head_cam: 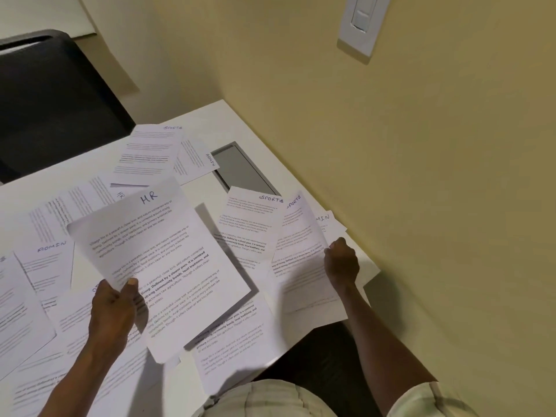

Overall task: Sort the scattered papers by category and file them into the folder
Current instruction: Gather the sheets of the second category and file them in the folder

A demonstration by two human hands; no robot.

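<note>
My left hand (pixel 112 308) grips the lower left edge of a printed sheet marked HR (pixel 159 260) and holds it raised above the desk. My right hand (pixel 341 261) pinches the right edge of a sheet marked SPORTS (pixel 296 236), lifted and curled near the desk's right edge. Another SPORTS sheet (pixel 249 224) lies flat between the two. Sheets marked ADMIN (pixel 49 260) and a further SPORTS sheet (pixel 150 152) lie scattered on the white desk (pixel 231 121). No folder is in view.
A grey inset panel (pixel 243 168) sits in the desk near the back right. A dark chair (pixel 51 100) stands behind the desk at the left. A yellow wall with a white switch plate (pixel 362 22) runs close along the right side.
</note>
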